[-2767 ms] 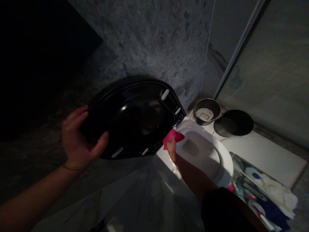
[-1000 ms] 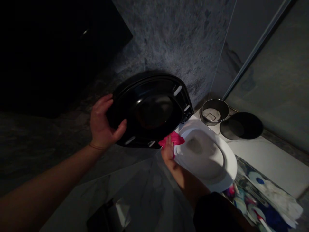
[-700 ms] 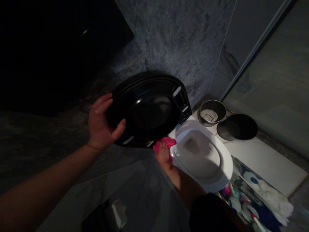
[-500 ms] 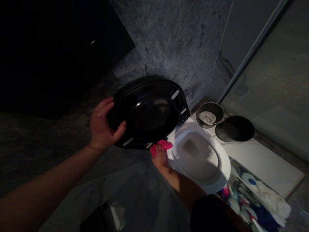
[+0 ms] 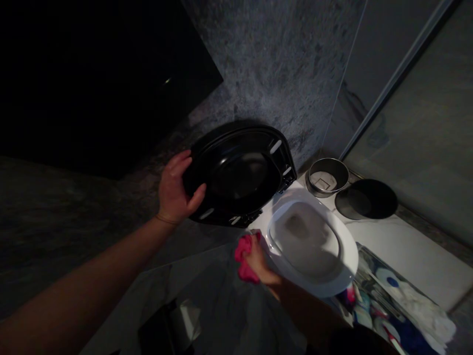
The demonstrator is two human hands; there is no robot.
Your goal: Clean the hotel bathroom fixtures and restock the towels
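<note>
Grey bathrm wall [image 5: 269, 64]; rnd tin [image 5: 317, 190] + clutter [image 5: 393, 301] nr toilet bowl [image 5: 349, 259]. L hand [image 5: 179, 190] spread on raised blk lid [image 5: 242, 172]; R hand [image 5: 257, 259] pinching pink cloth [image 5: 244, 246].

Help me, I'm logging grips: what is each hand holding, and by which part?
Right hand: a bunched pink cloth, by the side nearest the bowl. Left hand: the raised black toilet seat, by its rounded end.
</note>
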